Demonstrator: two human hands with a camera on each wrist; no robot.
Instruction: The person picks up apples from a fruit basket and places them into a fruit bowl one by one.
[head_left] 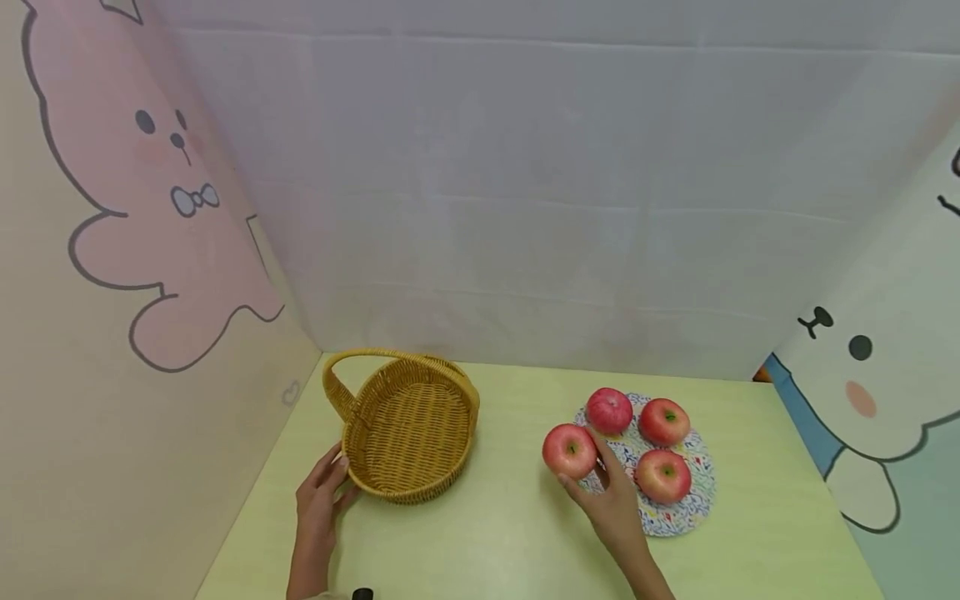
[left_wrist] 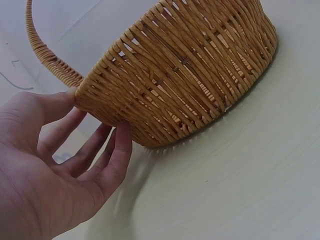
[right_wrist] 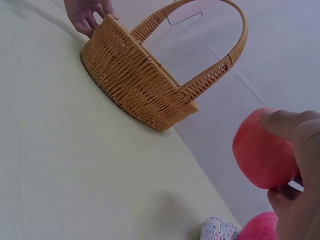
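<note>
A brown wicker basket (head_left: 411, 433) with a tall arched handle stands on the table, nothing inside it. At its near left side is my left hand (head_left: 322, 492); in the left wrist view the thumb lies on the rim and the bent fingers (left_wrist: 120, 150) touch the outer wall. My right hand (head_left: 611, 500) grips a red apple (head_left: 570, 452) between thumb and fingers, raised over the left edge of a patterned plate (head_left: 701, 492). On that plate sit three more apples: one at the back left (head_left: 609, 411), one at the back right (head_left: 664, 422) and one in front (head_left: 663, 477).
A pale yellow-green table (head_left: 495, 542) carries everything. Behind it rises a white cloth wall (head_left: 480, 208), with cartoon-printed panels on the left (head_left: 172, 250) and right (head_left: 885, 375). A small black object (head_left: 363, 594) shows at the bottom edge.
</note>
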